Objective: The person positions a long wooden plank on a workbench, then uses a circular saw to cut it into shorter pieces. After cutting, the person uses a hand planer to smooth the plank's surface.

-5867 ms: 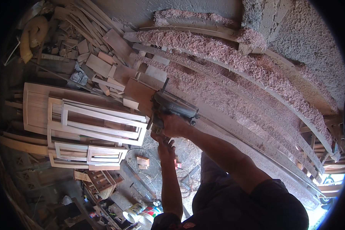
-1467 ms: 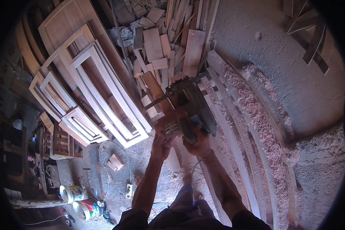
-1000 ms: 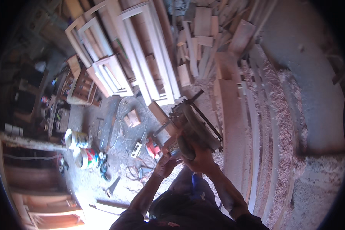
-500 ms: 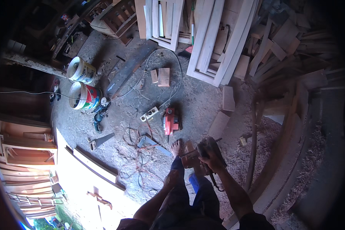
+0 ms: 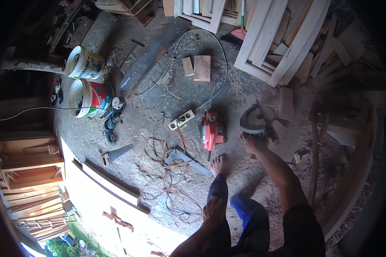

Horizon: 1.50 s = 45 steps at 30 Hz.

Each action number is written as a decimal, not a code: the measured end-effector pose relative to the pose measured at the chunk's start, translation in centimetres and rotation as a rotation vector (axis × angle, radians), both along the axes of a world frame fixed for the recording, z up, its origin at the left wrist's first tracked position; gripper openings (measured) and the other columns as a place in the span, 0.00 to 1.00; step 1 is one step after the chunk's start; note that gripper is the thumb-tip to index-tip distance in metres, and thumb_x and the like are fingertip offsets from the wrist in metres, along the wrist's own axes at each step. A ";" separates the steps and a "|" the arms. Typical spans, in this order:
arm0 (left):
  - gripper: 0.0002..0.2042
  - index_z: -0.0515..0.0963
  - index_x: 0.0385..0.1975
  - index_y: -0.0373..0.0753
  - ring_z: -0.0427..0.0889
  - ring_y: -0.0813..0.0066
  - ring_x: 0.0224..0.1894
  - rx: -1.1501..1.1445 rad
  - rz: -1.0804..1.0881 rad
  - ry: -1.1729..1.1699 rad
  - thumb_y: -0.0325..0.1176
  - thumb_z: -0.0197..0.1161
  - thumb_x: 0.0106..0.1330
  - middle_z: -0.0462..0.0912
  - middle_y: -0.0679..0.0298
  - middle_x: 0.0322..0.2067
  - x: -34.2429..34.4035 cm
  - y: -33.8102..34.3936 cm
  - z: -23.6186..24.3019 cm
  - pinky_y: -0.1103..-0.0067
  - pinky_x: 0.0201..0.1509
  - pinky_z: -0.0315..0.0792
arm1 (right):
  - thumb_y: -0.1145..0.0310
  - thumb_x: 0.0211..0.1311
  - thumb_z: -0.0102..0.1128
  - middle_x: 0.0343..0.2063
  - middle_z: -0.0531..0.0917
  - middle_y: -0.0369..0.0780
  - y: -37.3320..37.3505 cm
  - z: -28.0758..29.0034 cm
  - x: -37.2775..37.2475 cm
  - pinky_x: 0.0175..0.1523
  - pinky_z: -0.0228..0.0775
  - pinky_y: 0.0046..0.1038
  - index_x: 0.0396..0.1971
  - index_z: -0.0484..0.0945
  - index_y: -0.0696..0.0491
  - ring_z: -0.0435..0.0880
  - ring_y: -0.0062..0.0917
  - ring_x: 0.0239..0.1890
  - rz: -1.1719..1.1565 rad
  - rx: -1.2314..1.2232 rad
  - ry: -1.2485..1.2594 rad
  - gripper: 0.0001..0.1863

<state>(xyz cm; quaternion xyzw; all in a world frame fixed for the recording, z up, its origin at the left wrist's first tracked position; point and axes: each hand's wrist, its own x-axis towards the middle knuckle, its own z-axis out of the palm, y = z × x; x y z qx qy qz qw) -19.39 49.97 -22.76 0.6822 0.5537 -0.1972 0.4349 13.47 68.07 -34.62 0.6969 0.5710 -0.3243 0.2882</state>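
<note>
Head view: right hand (image 5: pixel 254 143) grips power saw (image 5: pixel 254 124); buckets (image 5: pixel 99 98) hold something indistinct.

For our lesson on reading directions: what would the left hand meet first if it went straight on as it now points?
The left hand would likely meet the dark trouser leg beneath it first, then the bare foot; depth is unclear.

Two buckets (image 5: pixel 92 64), handsaw (image 5: pixel 119 153), broom (image 5: pixel 239 34)

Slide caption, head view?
Right-hand grip on a power saw, left-hand grip resting on the leg, red power tool on the floor.
</note>
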 end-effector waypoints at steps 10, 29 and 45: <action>0.24 0.80 0.59 0.43 0.71 0.48 0.67 -0.034 0.110 -0.024 0.49 0.63 0.68 0.74 0.50 0.65 -1.1 2.9 0.9 0.56 0.71 0.64 | 0.62 0.70 0.55 0.57 0.81 0.48 3.2 -8.0 1.8 0.53 0.78 0.48 0.62 0.75 0.52 0.82 0.42 0.58 -0.196 -0.022 -0.209 0.23; 0.24 0.79 0.61 0.46 0.72 0.49 0.67 -0.117 0.133 0.011 0.50 0.63 0.68 0.73 0.54 0.67 -1.7 3.9 0.9 0.59 0.71 0.66 | 0.60 0.70 0.55 0.56 0.82 0.48 -2.4 -16.9 -2.9 0.57 0.77 0.46 0.65 0.73 0.51 0.81 0.42 0.60 -0.444 0.042 -0.123 0.25; 0.25 0.78 0.57 0.37 0.76 0.45 0.62 0.108 -0.382 -0.079 0.47 0.63 0.65 0.79 0.45 0.59 -2.0 2.2 -1.6 0.56 0.67 0.69 | 0.58 0.70 0.55 0.54 0.83 0.48 -14.8 5.0 -12.5 0.59 0.77 0.45 0.67 0.71 0.51 0.81 0.42 0.61 -0.679 0.330 0.472 0.27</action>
